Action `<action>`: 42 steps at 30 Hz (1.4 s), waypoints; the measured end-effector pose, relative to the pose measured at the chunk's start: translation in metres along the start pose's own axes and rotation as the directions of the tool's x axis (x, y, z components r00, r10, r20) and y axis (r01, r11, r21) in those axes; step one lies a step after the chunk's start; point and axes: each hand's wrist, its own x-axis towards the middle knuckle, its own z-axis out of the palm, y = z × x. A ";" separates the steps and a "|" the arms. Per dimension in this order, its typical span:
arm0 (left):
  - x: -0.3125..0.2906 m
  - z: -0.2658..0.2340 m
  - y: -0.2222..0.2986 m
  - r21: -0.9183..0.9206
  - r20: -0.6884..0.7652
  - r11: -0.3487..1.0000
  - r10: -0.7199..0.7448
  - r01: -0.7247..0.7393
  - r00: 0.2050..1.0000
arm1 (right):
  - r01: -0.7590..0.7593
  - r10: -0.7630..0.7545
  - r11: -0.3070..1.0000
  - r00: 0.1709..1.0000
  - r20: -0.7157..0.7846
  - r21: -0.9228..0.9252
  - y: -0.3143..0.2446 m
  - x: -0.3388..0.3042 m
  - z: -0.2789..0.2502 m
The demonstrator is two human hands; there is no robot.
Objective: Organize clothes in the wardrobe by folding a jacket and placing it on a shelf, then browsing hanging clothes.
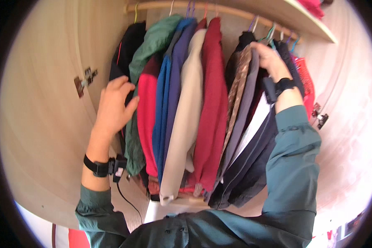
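Observation:
Clothes on hangers crowd a wooden rod (231, 11) inside a wardrobe. My left hand (113, 105), fingers apart and holding nothing, hovers at the left end beside a green jacket (155, 39) and a dark garment (130, 45). At the right, my right hand (269, 60) is closed at the shoulder of a grey garment (247, 95), next to a brown patterned one (236, 89); its fingertips are partly hidden. Between my hands hang a pink-red garment (148, 120), a blue one (161, 103), a purple one (178, 62), a cream one (186, 95) and a dark red one (213, 99).
A shelf (306, 18) runs above the rod, with red cloth (312, 7) on it. Door hinges stand out at the left (84, 82) and right (320, 118). Dark clothes (252, 177) and a red garment (305, 80) hang at the right. Cables trail from both wrist devices.

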 end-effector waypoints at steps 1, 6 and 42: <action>0.001 -0.005 0.007 0.001 0.020 0.998 -0.067 0.067 0.998 | 0.007 -0.006 1.000 1.000 -0.015 0.011 -0.005 -0.006 0.002; 0.009 -0.009 -0.008 0.068 -0.113 0.991 -0.111 0.119 0.987 | 0.219 -0.233 0.969 0.964 -0.126 -0.117 -0.039 -0.030 -0.003; 0.157 0.177 -0.030 -0.464 0.042 0.777 -0.461 0.426 0.886 | -0.998 0.465 0.055 0.058 -0.884 -0.036 -0.021 -0.336 0.006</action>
